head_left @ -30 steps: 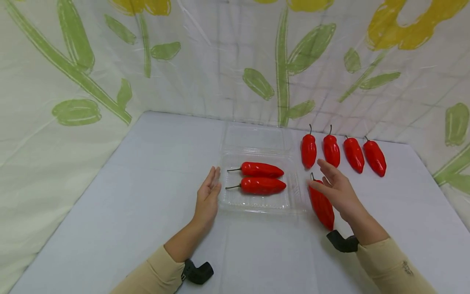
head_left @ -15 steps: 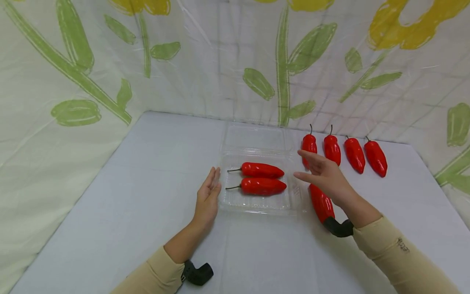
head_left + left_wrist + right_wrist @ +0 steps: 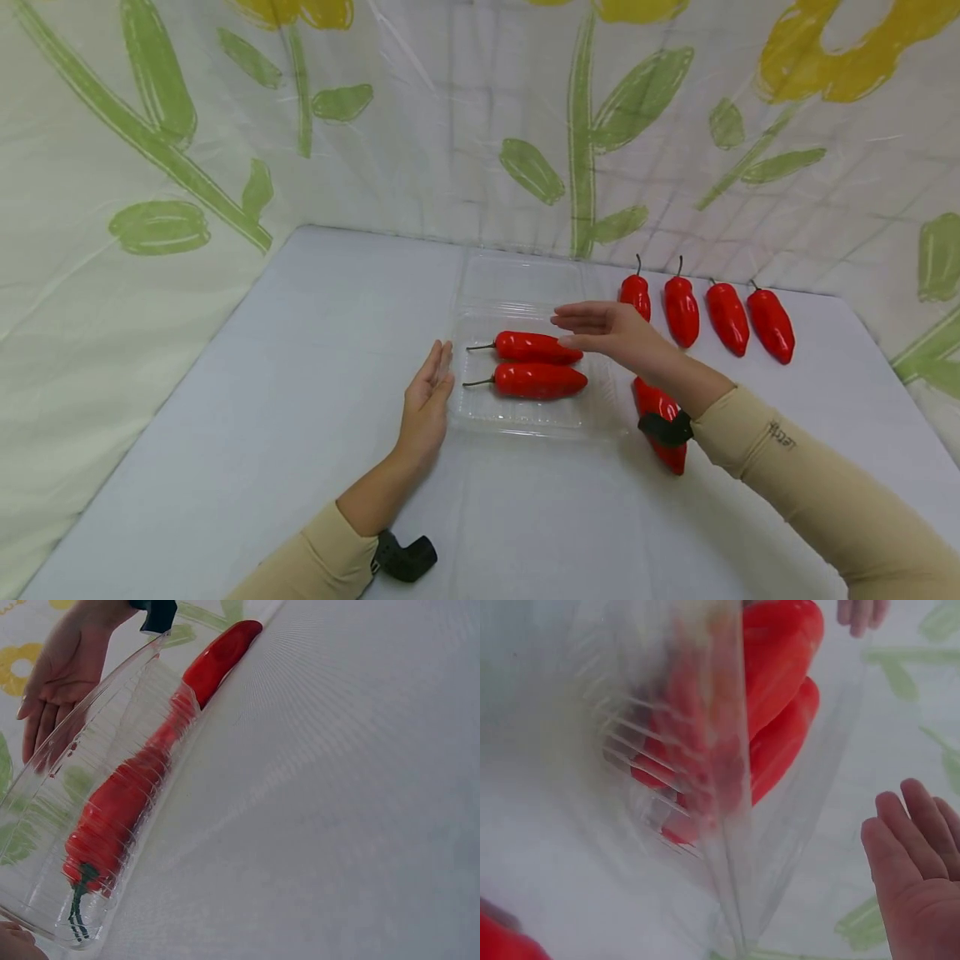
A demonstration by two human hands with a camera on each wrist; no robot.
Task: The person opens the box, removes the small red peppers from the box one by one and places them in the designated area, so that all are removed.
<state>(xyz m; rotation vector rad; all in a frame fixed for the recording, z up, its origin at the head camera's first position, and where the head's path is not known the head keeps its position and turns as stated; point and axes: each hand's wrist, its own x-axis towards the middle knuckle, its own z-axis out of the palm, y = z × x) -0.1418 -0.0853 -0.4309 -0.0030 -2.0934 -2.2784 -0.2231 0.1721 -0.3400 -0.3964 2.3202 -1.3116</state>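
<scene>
Clear tray (image 3: 525, 417) sits mid-table (image 3: 300, 400), lid (image 3: 521, 279) folded back flat behind it. Two peppers (image 3: 534, 362) lie inside, side by side, stems pointing to the tray's left wall. Left hand (image 3: 426, 400) rests on the table against the tray's left edge, fingers straight and together, palm facing the tray wall, holding nothing; whether it actually touches the plastic I can't tell. Right hand (image 3: 611, 327) hovers over the tray's right end, above the tip of the far pepper (image 3: 536, 346), fingers extended flat, palm down, empty. Right wrist view shows the same palm (image 3: 919, 877) open beside the tray wall, red peppers blurred through the plastic. Loose pepper (image 3: 660, 421) lies on the table just right of the tray, partly hidden under the right forearm; the left wrist view shows it (image 3: 221, 656) just beyond the tray wall. Row of four peppers (image 3: 705, 312) stands further right of the tray and behind, stems pointing away, spaced apart. Floral sheet (image 3: 450, 125) hangs behind the tray and wraps both sides.
</scene>
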